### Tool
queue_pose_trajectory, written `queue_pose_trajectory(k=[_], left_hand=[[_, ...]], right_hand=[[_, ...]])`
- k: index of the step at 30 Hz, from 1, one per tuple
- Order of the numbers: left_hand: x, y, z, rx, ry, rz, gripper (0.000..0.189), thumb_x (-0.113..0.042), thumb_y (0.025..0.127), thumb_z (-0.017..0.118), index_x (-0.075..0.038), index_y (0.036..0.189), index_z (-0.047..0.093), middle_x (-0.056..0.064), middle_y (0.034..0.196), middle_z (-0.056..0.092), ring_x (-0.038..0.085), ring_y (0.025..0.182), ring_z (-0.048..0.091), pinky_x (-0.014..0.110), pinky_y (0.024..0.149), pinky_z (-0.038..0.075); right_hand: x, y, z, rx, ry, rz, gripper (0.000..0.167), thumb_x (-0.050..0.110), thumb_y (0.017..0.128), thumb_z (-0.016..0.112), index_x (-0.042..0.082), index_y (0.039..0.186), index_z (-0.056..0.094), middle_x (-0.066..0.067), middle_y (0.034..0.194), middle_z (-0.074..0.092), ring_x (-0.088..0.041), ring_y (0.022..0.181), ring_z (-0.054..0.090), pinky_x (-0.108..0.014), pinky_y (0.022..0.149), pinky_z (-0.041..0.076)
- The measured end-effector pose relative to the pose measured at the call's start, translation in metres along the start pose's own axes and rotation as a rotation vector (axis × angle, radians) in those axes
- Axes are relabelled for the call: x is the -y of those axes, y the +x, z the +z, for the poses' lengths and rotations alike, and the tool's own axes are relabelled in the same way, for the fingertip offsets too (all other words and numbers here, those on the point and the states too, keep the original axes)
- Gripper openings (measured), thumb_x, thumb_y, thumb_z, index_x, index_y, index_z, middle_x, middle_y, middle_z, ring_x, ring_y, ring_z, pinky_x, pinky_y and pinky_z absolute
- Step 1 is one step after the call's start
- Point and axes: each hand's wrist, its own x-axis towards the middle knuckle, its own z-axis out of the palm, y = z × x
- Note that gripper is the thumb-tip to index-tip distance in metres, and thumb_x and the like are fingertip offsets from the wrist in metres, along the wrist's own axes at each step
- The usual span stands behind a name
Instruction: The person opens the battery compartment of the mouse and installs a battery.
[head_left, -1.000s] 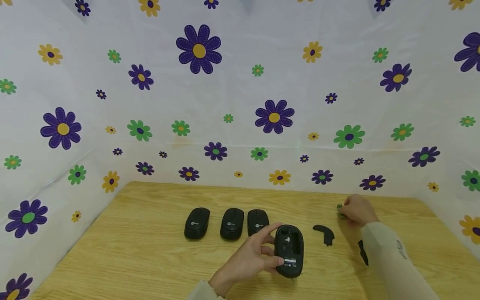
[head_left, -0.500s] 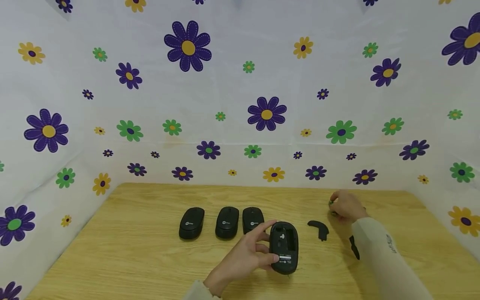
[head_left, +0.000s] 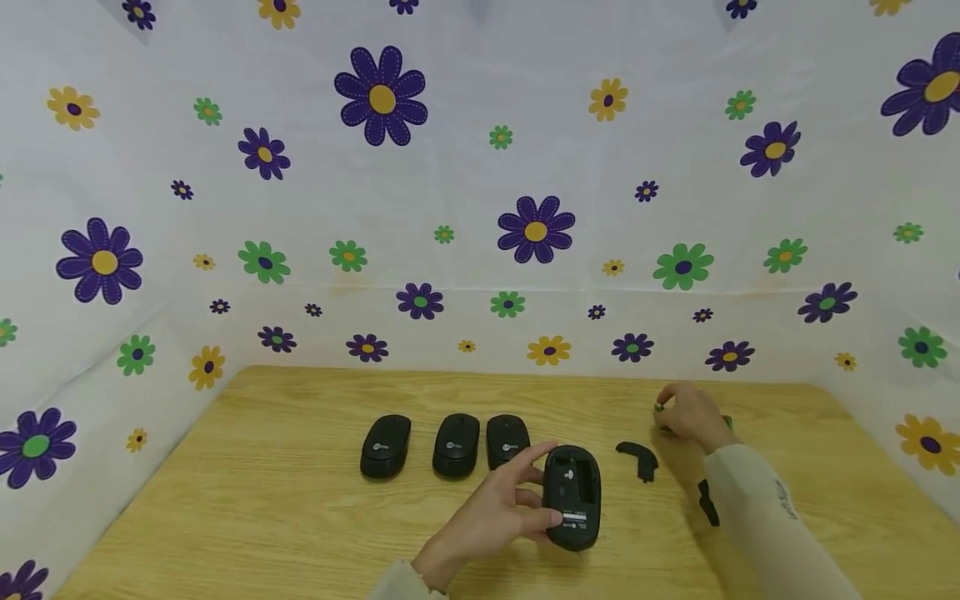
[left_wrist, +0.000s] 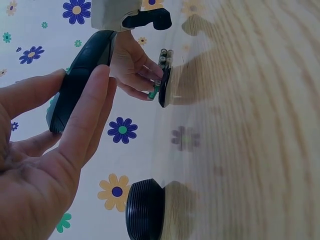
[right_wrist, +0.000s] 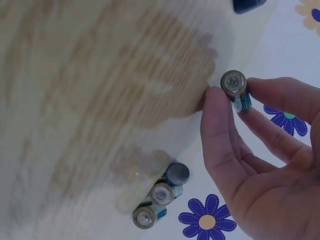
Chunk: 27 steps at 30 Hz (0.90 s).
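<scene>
My left hand (head_left: 491, 512) holds a black computer mouse (head_left: 573, 504) by its sides, clear of the table in the left wrist view. Its underside faces me, with the long battery slot uncovered and a label below. At the back right, my right hand (head_left: 693, 415) pinches a green AA-type battery (right_wrist: 234, 86) between thumb and fingertips, close over the table. Three more batteries (right_wrist: 162, 193) lie side by side near that hand. A curved black battery cover (head_left: 640, 462) lies between the two hands. Another dark cover (head_left: 708, 503) lies beside the right sleeve, partly hidden by it.
Three black mice, the left one (head_left: 386, 447), the middle one (head_left: 456, 446) and the right one (head_left: 507, 440), stand in a row left of the held mouse. A flower-printed cloth (head_left: 450, 183) walls the wooden table (head_left: 262, 500) at the back and sides.
My right hand has moved slightly left with the battery, and a bit of green now shows behind its wrist. The left hand still holds the mouse underside up. The head view has shifted slightly.
</scene>
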Motion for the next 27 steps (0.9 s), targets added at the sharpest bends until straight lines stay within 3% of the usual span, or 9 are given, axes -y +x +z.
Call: queue_pose_trajectory(k=[10, 17, 27], left_hand=[[-0.001, -0.001, -0.003, -0.017, 0.002, -0.009, 0.078, 0.011, 0.089, 0.067, -0.012, 0.157, 0.037, 0.012, 0.118, 0.058, 0.022, 0.089, 0.069, 0.042, 0.07, 0.063], [0.0, 0.0, -0.001, -0.01, 0.006, -0.008, 0.076, 0.01, 0.089, 0.067, -0.011, 0.156, 0.038, 0.011, 0.118, 0.059, 0.02, 0.089, 0.069, 0.04, 0.07, 0.063], [-0.001, 0.001, -0.001, -0.01, 0.0, -0.008, 0.075, 0.01, 0.089, 0.068, -0.011, 0.156, 0.04, 0.011, 0.116, 0.06, 0.021, 0.089, 0.069, 0.04, 0.071, 0.063]], right_hand=[[0.006, -0.007, 0.005, -0.021, 0.141, -0.046, 0.036, -0.003, 0.087, 0.06, -0.019, 0.119, 0.056, -0.029, 0.096, 0.068, -0.021, 0.068, 0.066, -0.035, 0.06, 0.061], [0.006, -0.017, 0.005, 0.011, 0.26, -0.039, 0.041, -0.003, 0.088, 0.062, -0.021, 0.124, 0.052, -0.037, 0.112, 0.059, -0.022, 0.076, 0.068, -0.037, 0.068, 0.063], [0.022, -0.038, 0.003, 0.007, 0.352, -0.087, 0.041, -0.002, 0.091, 0.065, -0.017, 0.127, 0.053, -0.026, 0.108, 0.061, -0.022, 0.08, 0.07, -0.035, 0.071, 0.063]])
